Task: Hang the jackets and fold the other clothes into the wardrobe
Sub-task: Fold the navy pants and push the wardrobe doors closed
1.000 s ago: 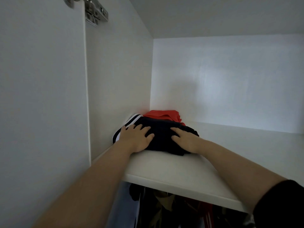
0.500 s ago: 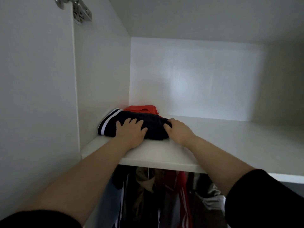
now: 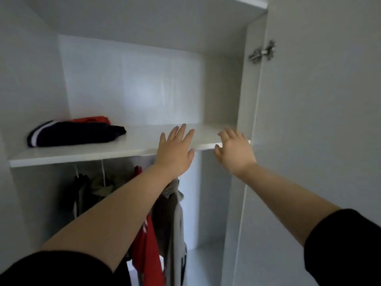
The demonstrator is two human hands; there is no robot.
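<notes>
Both hands off the folded navy garment [image 3: 74, 133] since half a second ago, left hand [image 3: 175, 153] and right hand [image 3: 235, 153] fingers spread, empty, raised before shelf [image 3: 82, 153] edge, garment left on shelf's left end, red garment [image 3: 92, 119] behind it, jackets [image 3: 165, 213] hanging below.

Hung jackets [image 3: 169, 219] partly behind left arm [image 3: 115, 213].

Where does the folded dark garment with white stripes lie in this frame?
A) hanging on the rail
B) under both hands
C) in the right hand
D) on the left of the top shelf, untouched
D: the folded dark garment lies at the top shelf's left end, with both open hands, left hand and right hand, apart from it.
</notes>
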